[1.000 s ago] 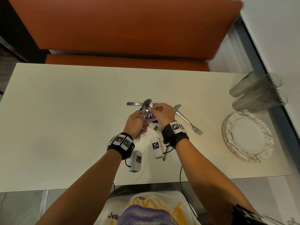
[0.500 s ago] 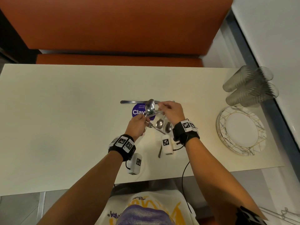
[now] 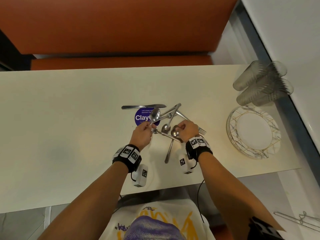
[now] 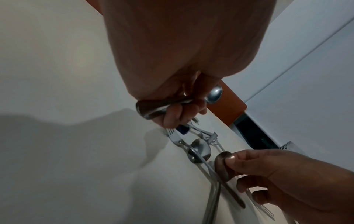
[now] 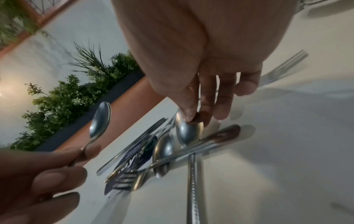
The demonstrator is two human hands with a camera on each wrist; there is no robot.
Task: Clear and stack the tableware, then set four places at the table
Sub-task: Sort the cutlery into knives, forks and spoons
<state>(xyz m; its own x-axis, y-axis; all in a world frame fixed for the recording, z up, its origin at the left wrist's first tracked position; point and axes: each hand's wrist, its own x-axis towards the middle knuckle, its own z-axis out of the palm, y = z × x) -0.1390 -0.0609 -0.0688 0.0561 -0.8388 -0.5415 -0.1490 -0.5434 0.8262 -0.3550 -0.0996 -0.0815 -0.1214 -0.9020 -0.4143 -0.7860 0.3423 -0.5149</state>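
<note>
Two hands sort spoons out of the cutlery heap; gathering them looks to be the step in hand.
Head view: the left hand (image 3: 141, 134) grips one spoon (image 3: 154, 115) upright, above the pile (image 3: 170, 118) at mid-table (image 3: 69, 118). Left wrist view: its fingers (image 4: 177, 115) wrap the smooth steel handle. Right wrist view: the right hand (image 5: 203, 84) pinches the rim of a glossy bowl-shaped second spoon (image 5: 188, 131); next it likely needs lifting clear of the crossing fork handle (image 5: 210, 141).

Orange bench (image 3: 121, 23) beyond the table (image 3: 52, 118); purple round sticker (image 3: 141, 117) mid-table.
</note>
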